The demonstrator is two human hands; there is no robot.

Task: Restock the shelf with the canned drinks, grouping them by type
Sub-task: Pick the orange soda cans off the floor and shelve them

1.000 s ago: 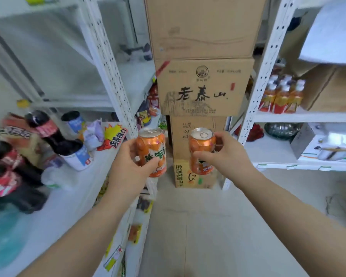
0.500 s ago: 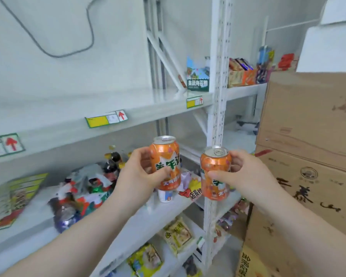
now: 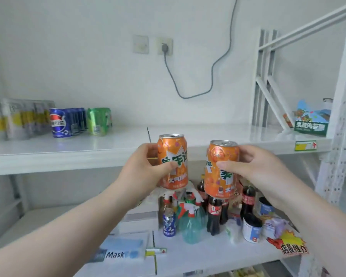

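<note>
Cans in hand number two, both orange, cylindrical, shiny metal with silver tops. The left can (image 3: 173, 160) stands upright in the left hand (image 3: 146, 168), fingers curled behind it and thumb across the label. The right can (image 3: 221, 168), slightly tilted and a little lower, sits in the right hand (image 3: 254, 166), thumb pressed on its front, fingers wrapped behind near the rim. The two are apart, held in the air in front of the upper shelf's (image 3: 68, 154) white edge, not resting on it.

On that smooth shelf, far left, stand a row of blue cans (image 3: 68, 122) and, touching them, green cans (image 3: 99, 121); their counts are too blurred to tell. Beside those are silver-and-yellow packs (image 3: 18, 118). One printed carton (image 3: 311, 120) sits at the right end.

The lower shelf (image 3: 208, 254) carries at least three dark cola bottles (image 3: 214, 210) with red labels, one clear spray bottle (image 3: 190, 222) and one flat mask box (image 3: 122, 252).
</note>
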